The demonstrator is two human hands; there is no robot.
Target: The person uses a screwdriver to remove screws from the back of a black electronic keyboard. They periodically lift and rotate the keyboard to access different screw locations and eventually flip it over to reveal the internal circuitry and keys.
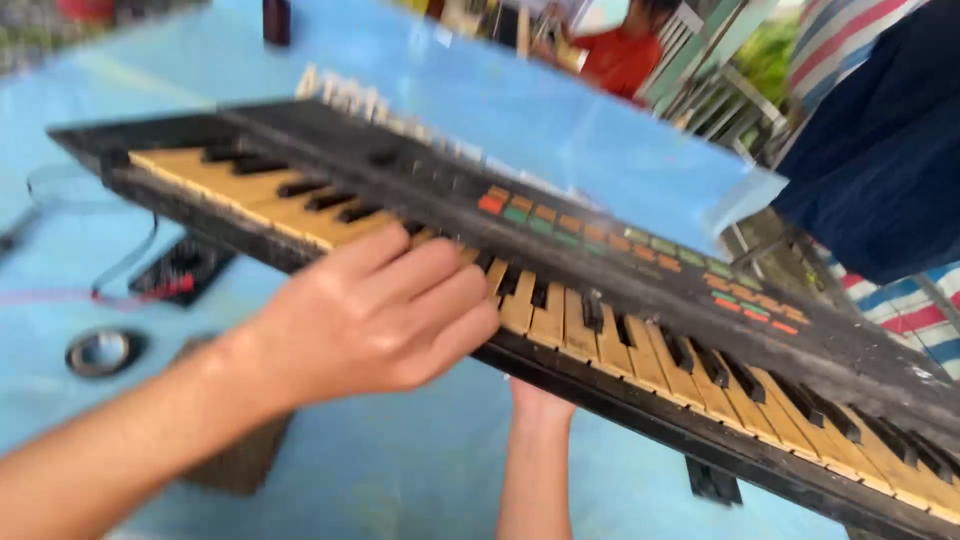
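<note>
Left hand (375, 310) fingers (440, 295) curled loosely over yellowed keys of black keyboard (620, 270), right hand (538, 398) beneath, grip hidden.

**Around the Blue Table**

The blue table (560, 120) bears everything else. On its left part lie a small black board (185, 268) with red and black wires (60, 296) trailing off it. Just nearer, still on the left, rests a roll of dark tape (100, 351). A brownish block (240, 460) sits on the table's near part. Beyond the table's far edge a person in a red shirt (620, 55) sits, with metal railings (715, 95) just beside. To the table's right hangs dark blue cloth (880, 150) over striped fabric (915, 305).
</note>
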